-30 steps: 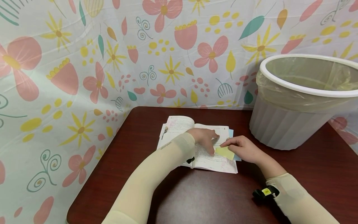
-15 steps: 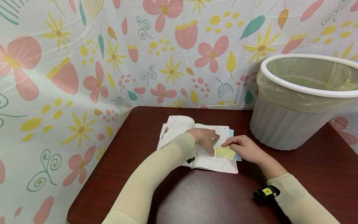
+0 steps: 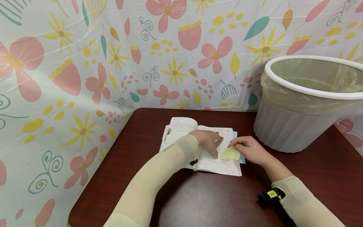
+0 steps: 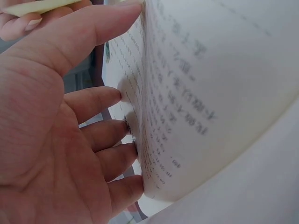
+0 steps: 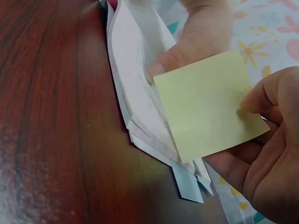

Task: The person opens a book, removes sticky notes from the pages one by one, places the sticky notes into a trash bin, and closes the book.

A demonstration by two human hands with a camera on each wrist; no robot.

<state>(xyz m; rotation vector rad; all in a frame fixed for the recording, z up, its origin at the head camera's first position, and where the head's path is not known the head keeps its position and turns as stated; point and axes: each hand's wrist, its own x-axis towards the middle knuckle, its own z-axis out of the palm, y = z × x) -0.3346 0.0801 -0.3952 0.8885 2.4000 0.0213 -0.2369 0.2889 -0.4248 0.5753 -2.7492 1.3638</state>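
Note:
An open book point(image 3: 211, 165) with printed pages lies on the dark red-brown table. My left hand point(image 3: 208, 141) rests its fingertips and thumb on the right page, fingers spread and fairly straight; in the left wrist view the fingertips point(image 4: 128, 126) touch the paper. Between thumb and fingers my right hand point(image 3: 250, 150) pinches a yellow sticky note point(image 5: 210, 107) by one edge. The note is held over the right page, near the left thumb. Blue paper tabs point(image 5: 188, 183) stick out from the book's right side, partly covered by the right hand in the head view.
A grey wastebasket point(image 3: 286, 126) with a white rim and a clear liner stands on the table point(image 3: 210, 201) at the right. Behind the table hangs a flower-patterned cloth point(image 3: 113, 63). Black wrist cameras sit on both sleeves.
The right hand has shifted slightly right with the yellow sticky note, whose near edge now looks more lifted. The left hand stays in place on the page.

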